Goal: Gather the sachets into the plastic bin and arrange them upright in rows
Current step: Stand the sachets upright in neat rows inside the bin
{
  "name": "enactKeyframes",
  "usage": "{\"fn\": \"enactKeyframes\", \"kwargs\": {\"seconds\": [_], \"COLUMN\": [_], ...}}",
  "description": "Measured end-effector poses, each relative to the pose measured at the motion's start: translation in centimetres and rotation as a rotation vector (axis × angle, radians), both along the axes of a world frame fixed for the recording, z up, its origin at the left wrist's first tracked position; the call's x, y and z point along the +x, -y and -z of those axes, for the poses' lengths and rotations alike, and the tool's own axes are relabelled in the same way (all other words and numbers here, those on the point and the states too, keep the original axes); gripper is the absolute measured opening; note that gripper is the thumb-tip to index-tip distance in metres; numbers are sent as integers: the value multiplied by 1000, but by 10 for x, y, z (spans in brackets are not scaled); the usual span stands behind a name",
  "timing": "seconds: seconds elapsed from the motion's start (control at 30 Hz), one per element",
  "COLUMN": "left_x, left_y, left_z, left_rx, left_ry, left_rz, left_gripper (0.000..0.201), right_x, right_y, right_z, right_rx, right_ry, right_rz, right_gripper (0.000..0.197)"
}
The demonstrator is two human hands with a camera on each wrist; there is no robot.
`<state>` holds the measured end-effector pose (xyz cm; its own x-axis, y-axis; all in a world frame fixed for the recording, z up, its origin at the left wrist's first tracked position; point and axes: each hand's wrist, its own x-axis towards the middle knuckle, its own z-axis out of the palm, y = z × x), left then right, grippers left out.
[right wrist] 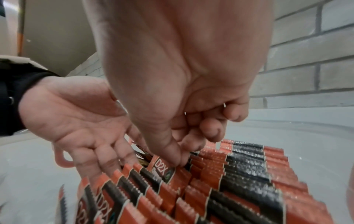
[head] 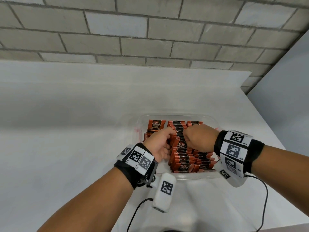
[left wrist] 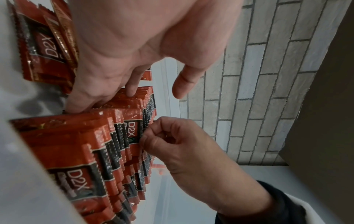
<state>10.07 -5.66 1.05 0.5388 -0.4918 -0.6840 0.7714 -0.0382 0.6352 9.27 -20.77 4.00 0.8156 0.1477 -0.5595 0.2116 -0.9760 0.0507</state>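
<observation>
1. Nearest the viewer, at 6 o'clock in the head view, both forearms reach forward over the white table [head: 66, 131] into the plastic bin [head: 192, 116], which sits just ahead of the wrists.

2. The left hand [head: 157, 144] is seen at 9 o'clock of the packed rows, released, with straight fingers [right wrist: 107, 160] laid against the side of the sachets [head: 184, 158] as a brace; nothing is gripped by it.

3. The right hand [head: 198, 138] is held directly over the middle row, its other fingers curled in. The top edge of a single raised sachet [right wrist: 162, 168] is pinched between thumb and forefinger.

4. That sachet lies directly below the right hand, upright, its long axis vertical and its face across the row, which runs from 6 to 12 o'clock. The right hand is judged the nearer for seating it, straight down.

5. Little open room is left in the rows at 3 o'clock, which are packed tight. At 10 o'clock in the bin, looser sachets [head: 155, 125] are seen leaning, with bare floor beside them.

6. Beyond the bin's far rim at 12 o'clock, open table runs to the brick wall [head: 150, 30].
</observation>
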Motion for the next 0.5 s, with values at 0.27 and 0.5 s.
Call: {"fn": "enactKeyframes", "kwargs": {"seconds": [0.27, 0.5], "left_x": [2, 2], "left_y": [2, 3], "left_z": [-1, -4], "left_rx": [-24, -20], "left_ry": [-18, -29], "left_rz": [10, 11], "left_gripper": [52, 40], "right_x": [1, -1], "right_y": [-14, -11], "right_z": [-2, -1], "right_rx": [-221, -69], "right_ry": [31, 19], "right_rz": [-239, -132], "right_gripper": [13, 21]}}
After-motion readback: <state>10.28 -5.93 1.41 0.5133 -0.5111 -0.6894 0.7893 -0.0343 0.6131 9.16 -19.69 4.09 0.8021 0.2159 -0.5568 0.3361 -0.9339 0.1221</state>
